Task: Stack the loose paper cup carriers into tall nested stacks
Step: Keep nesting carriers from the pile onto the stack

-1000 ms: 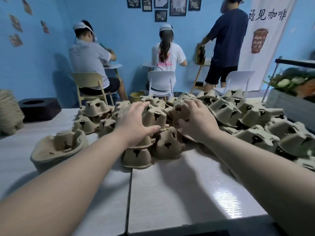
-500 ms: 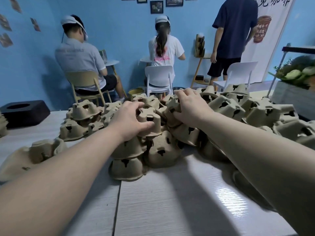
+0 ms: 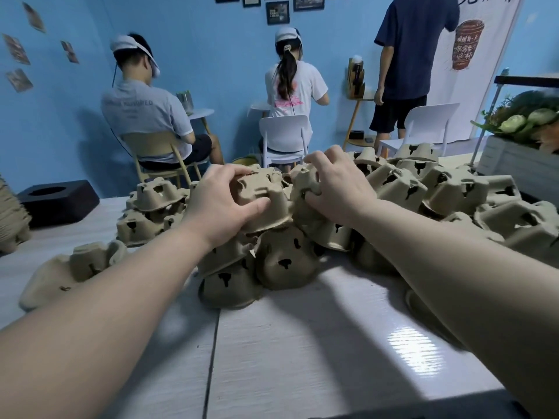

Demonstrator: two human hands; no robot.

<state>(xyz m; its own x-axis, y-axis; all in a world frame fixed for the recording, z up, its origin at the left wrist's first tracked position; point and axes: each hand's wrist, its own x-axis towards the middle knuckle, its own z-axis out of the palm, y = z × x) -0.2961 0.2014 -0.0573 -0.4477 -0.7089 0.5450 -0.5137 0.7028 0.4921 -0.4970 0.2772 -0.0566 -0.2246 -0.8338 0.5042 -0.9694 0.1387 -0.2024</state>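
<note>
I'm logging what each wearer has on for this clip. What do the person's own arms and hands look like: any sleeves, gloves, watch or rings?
Both forearms are bare as far as the picture shows, with no sleeve in view. The left hand and right hand wear no gloves, and no watch, band or ring shows on either.

Tan-brown carriers point(image 3: 396, 189); white glossy table point(image 3: 302, 343); blue wall point(image 3: 211, 55); black box point(image 3: 57, 201).
</note>
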